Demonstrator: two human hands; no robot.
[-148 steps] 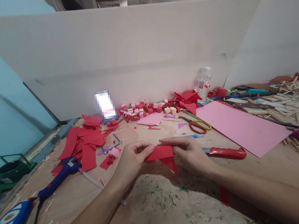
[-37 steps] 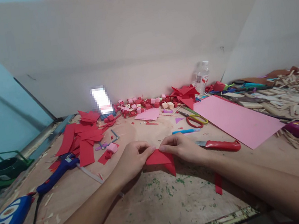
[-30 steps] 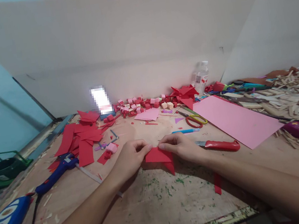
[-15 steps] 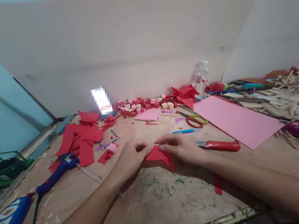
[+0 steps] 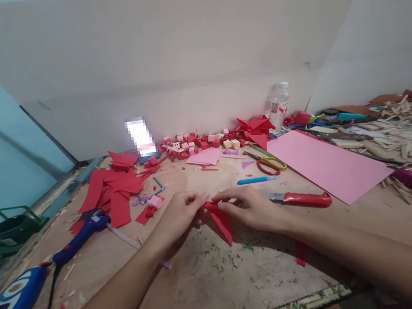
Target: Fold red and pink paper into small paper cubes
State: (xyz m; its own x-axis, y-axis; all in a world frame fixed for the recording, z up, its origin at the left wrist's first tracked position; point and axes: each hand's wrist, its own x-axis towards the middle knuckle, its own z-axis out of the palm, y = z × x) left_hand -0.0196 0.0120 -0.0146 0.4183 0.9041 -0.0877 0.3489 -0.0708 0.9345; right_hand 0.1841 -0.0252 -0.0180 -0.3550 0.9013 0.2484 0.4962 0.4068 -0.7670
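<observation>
Between my hands is a folded piece of red paper [image 5: 221, 225], its pointed end hanging down toward me. My left hand [image 5: 186, 209] pinches its upper left edge with thumb and fingers. On the other side, my right hand [image 5: 246, 206] grips the upper right part, fingers bent over the top. Part of the paper is hidden behind the fingers. Close to my right hand lie a knife with a red handle [image 5: 306, 199] and a blue pen [image 5: 256, 180]. A small pink cube [image 5: 155, 202] sits on red paper left of my left hand.
A blue glue gun [image 5: 81, 237] with a cord lies at left beside red paper pieces [image 5: 120, 211]. Small paper cubes, a lit phone [image 5: 141, 137] and a bottle [image 5: 280, 105] line the back board. Scissors [image 5: 268, 165], pink sheet [image 5: 330, 165] and wood strips lie right.
The red paper has turned from a broad flat piece to a narrower, downward-pointing shape. Both hands stay close together on it, with the right fingers shifted slightly.
</observation>
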